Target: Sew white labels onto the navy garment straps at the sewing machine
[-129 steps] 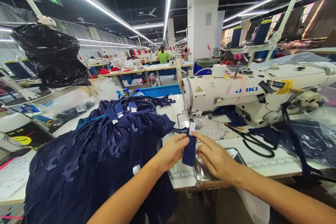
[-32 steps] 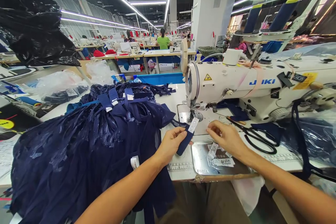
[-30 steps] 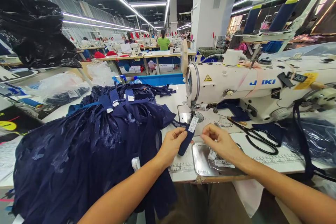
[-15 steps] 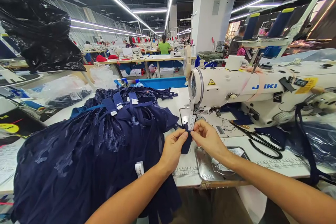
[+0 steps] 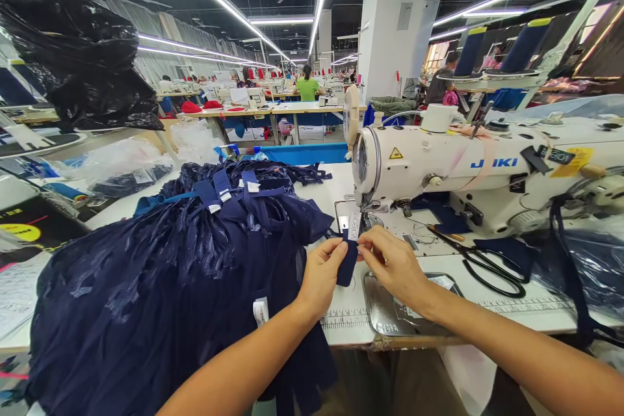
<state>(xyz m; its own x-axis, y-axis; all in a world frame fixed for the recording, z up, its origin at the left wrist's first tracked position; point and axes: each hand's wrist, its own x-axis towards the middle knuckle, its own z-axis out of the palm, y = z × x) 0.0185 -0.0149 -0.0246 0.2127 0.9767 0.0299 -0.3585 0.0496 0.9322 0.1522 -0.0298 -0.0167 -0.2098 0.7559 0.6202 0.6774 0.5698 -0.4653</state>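
Observation:
My left hand (image 5: 322, 273) pinches a short navy fabric strap (image 5: 347, 263) in front of the needle of a white sewing machine (image 5: 468, 169). My right hand (image 5: 392, 263) pinches the strap's other side and holds a small white label (image 5: 353, 225) against its top end. Both hands hover just above the white machine table (image 5: 487, 302), close to the presser foot. A large heap of navy lace garments (image 5: 160, 286) lies to the left, touching my left forearm.
Black scissors (image 5: 487, 260) lie right of my hands. A metal plate (image 5: 385, 305) with loose labels sits at the table's front edge. Blue thread cones (image 5: 526, 45) stand above the machine. A black plastic bag (image 5: 82, 52) hangs at left. People sit at distant tables.
My right hand came from the loose labels on the metal plate to the strap and now holds the label on its top end. The strap moved slightly nearer the needle.

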